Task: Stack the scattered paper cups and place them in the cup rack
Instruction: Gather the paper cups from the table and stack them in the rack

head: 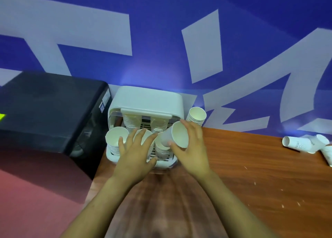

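cup (175,137): light, thin paper, likely crushes; hold sidewall gently
right hand (193,148): clamped on cup
left hand (135,152): fingers spread, over rack (145,101)

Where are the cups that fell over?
The tipped-over cups lie at the far right of the wooden table, near the blue wall, well away from the cup rack.

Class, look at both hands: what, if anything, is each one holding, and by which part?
The right hand holds a tilted paper cup by its rim. The left hand is spread open over the rack's stacks, gripping nothing.
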